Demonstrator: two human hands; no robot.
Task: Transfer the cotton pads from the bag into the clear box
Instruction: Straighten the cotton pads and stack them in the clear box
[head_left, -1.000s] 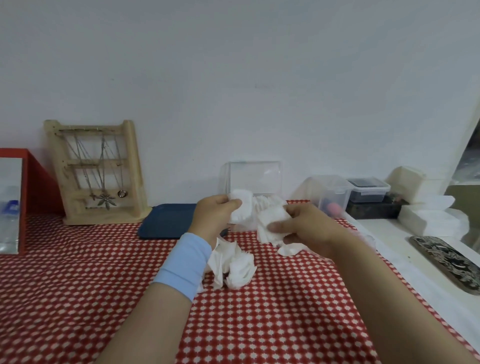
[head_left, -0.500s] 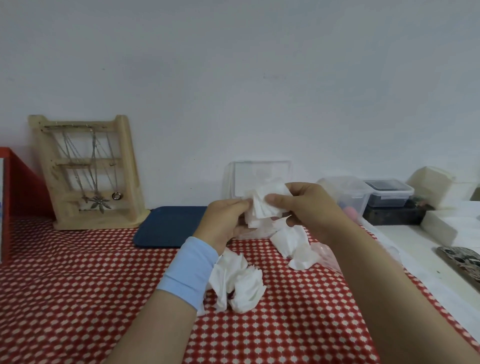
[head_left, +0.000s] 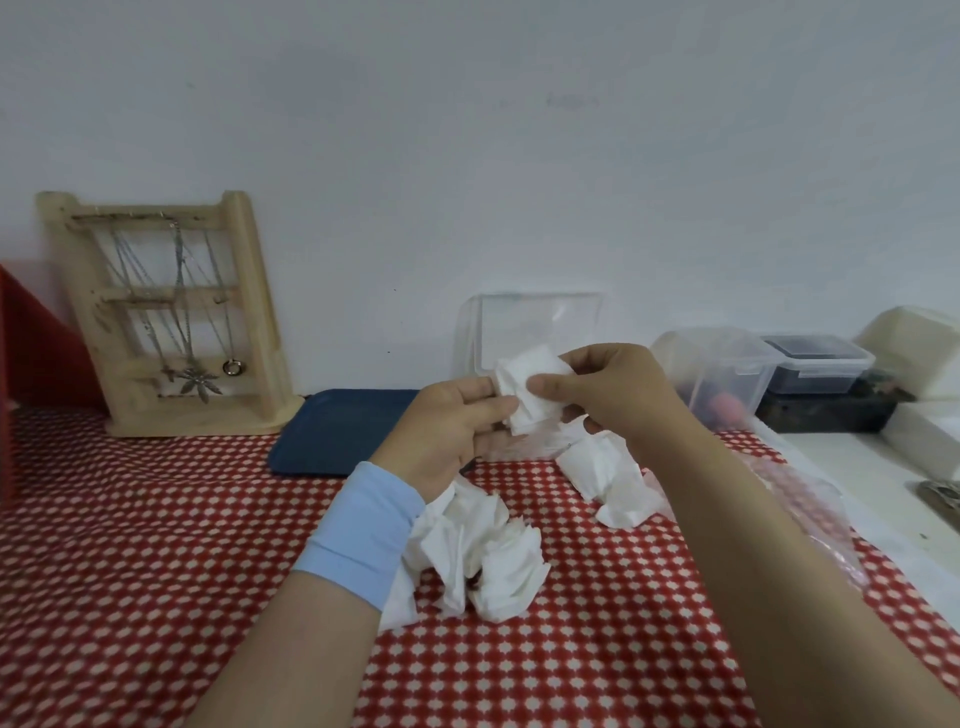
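Hands (head_left: 452, 426) (head_left: 608, 389) have drawn together, pinching cotton pads (head_left: 524, 395) before the clear box (head_left: 540, 325).

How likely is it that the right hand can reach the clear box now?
Probably yes: the clear box stands just behind the right hand, nothing visible between them, though that hand and the left hand pinch a cotton pad.
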